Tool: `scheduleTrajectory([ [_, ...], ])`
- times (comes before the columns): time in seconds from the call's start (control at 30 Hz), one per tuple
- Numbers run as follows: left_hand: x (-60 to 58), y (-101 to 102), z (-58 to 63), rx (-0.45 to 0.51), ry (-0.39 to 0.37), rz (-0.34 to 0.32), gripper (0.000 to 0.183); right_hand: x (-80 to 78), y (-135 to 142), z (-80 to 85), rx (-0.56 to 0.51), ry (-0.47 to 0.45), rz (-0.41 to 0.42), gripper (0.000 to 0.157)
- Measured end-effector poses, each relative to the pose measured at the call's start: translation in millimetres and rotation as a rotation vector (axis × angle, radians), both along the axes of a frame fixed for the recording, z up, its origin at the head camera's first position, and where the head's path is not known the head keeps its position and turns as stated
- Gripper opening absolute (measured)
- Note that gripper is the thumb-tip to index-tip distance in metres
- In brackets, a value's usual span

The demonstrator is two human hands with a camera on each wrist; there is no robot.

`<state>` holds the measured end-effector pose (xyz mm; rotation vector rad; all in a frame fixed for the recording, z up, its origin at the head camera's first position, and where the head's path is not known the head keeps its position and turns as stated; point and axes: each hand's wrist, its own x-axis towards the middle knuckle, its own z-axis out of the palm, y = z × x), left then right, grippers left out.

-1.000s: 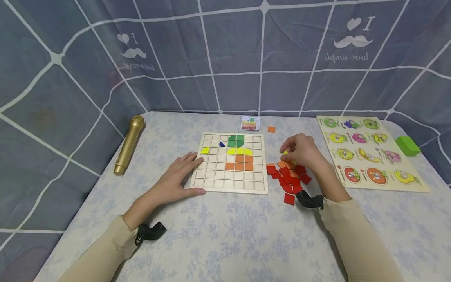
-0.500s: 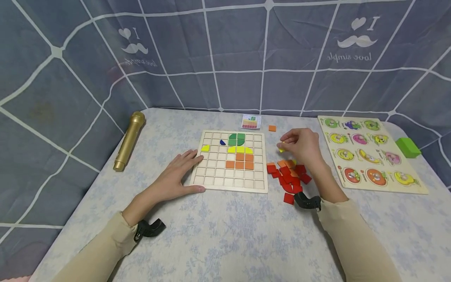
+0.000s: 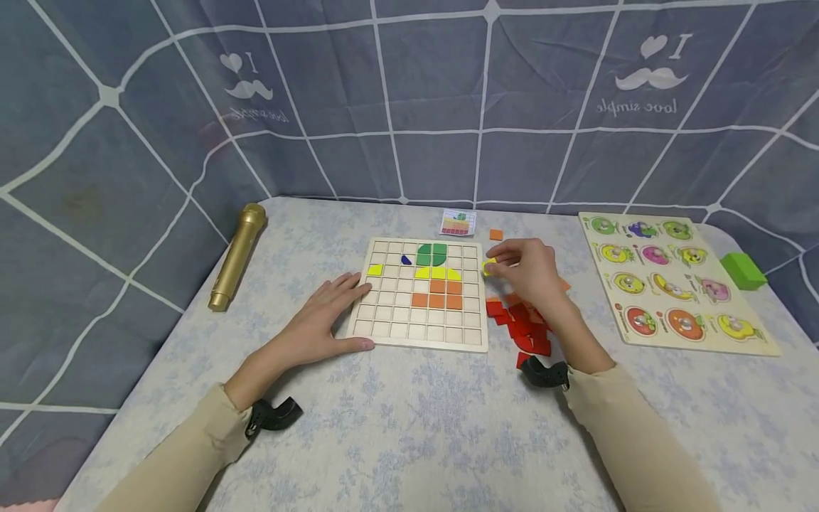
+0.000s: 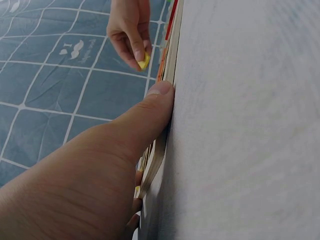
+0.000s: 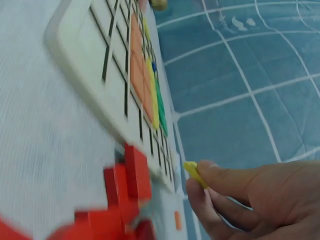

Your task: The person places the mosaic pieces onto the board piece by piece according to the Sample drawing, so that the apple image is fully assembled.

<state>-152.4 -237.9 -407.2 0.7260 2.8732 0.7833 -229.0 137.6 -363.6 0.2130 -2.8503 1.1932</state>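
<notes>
My right hand (image 3: 527, 270) pinches a small yellow tile (image 3: 489, 267) between thumb and fingers, just off the right edge of the wooden grid board (image 3: 387, 331). In the right wrist view the yellow tile (image 5: 195, 174) shows its thin side. My left hand (image 3: 320, 320) rests at the board's left edge, fingers extended over the edge and thumb by the near corner. Set in the grid are green tiles (image 3: 431, 254), yellow tiles (image 3: 438, 273) and orange tiles (image 3: 446, 294). A dark blue piece (image 3: 406, 260) and another yellow tile (image 3: 375, 269) lie farther left on it.
A pile of red tiles (image 3: 523, 328), with some orange, lies right of the board, partly under my right hand. Behind stand a pattern card (image 3: 457, 222) and a lone orange tile (image 3: 495, 235). A fruit puzzle board (image 3: 672, 284), green block (image 3: 743, 271) and gold microphone (image 3: 238, 257) flank the area.
My right hand has lifted the yellow tile from the pile and carried it left and away from me, to the board's right edge. My left hand stays in place.
</notes>
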Motion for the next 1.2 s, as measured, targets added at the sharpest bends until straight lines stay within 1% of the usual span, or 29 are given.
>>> scheduleTrajectory([
  [0.1, -0.2, -0.5, -0.9, -0.003, 0.0, 0.002, 0.101, -1.7, -13.2, 1.9, -0.008, -0.012, 0.053, 0.023],
  [0.23, -0.1, -0.4, -1.3, -0.001, 0.001, 0.007, 0.101, -5.9, -36.0, 3.5, -0.043, -0.02, 0.111, 0.024],
  [0.43, 0.5, 1.0, -1.0, 0.0, -0.001, 0.007, 0.102, -11.2, -68.1, 2.6, -0.116, -0.017, 0.147, 0.019],
  [0.67, 0.7, 1.0, 0.6, -0.004, -0.006, 0.006, 0.101, -15.5, -96.5, -3.2, -0.124, 0.021, 0.208, 0.015],
  [0.87, 0.3, 0.1, 0.4, -0.002, -0.006, 0.002, 0.1, -18.2, -120.1, -7.4, -0.14, 0.016, 0.224, 0.012],
  [1.0, 0.4, 0.1, 0.2, -0.001, -0.001, -0.001, 0.1, -18.7, -131.6, -9.8, -0.116, 0.019, 0.227, 0.008],
  [1.2, 0.9, 1.0, 1.4, 0.007, 0.003, -0.007, 0.1, -18.4, -141.8, -15.0, -0.069, 0.051, 0.224, 0.007],
])
